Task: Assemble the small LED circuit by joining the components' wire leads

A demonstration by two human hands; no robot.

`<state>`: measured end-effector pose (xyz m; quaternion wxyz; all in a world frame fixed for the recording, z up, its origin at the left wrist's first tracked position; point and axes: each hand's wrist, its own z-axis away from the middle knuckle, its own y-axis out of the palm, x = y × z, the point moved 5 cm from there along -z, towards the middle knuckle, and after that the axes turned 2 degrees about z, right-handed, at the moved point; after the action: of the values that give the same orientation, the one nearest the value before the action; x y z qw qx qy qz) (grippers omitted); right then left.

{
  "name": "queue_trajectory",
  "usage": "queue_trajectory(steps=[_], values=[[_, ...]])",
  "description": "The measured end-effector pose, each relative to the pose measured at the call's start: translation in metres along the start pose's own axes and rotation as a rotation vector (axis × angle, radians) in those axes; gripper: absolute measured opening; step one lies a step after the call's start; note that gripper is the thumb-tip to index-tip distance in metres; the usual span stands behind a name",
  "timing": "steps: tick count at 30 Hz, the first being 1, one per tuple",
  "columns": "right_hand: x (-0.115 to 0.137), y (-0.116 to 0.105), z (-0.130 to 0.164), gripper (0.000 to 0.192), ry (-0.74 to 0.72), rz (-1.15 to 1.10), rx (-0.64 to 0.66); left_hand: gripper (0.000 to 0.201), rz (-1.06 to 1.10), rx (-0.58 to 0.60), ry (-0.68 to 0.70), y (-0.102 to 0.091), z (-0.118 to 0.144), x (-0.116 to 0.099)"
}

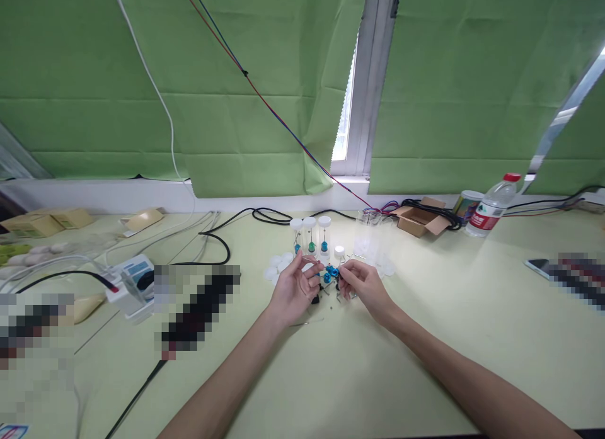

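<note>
My left hand (pixel 295 288) and my right hand (pixel 363 286) meet over the middle of the pale green table (pixel 425 338). Between their fingertips is a small blue part (pixel 332 271); both hands pinch at it. A second blue piece (pixel 326 278) and small dark metal bits (pixel 326 293) lie just under the hands. Behind them stand three clear tubes with white caps (pixel 310 235), each holding a small blue or green part. Loose white caps (pixel 276 267) lie to the left of the tubes, and another white-capped tube (pixel 339 252) is close by.
Empty clear tubes (pixel 371 240) stand at back right, then an open cardboard box (pixel 418 218), a can (pixel 467 205) and a water bottle (pixel 491 209). Black cables (pixel 217 240) and a white device (pixel 135 281) lie left. Green curtains (pixel 189 80) hang behind.
</note>
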<state>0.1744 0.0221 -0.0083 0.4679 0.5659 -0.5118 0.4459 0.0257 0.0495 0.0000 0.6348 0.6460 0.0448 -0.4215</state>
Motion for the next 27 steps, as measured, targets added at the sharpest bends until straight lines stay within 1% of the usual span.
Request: queue_trajectory(steps=[11,19,27], values=[[0.0016,0.0009,-0.0007,0.038,-0.007,0.000,0.002,0.032,0.041,0.000,-0.004,-0.0029,-0.0022,0.0002],[-0.0005,-0.0003,-0.0010,0.036,-0.013,-0.002,0.008,0.035,0.089,0.001,-0.018,-0.0014,-0.0018,0.0018],[-0.0012,0.0000,-0.0020,0.037,-0.005,-0.001,0.006,0.035,0.101,-0.045,-0.024,0.0024,0.0013,0.0014]])
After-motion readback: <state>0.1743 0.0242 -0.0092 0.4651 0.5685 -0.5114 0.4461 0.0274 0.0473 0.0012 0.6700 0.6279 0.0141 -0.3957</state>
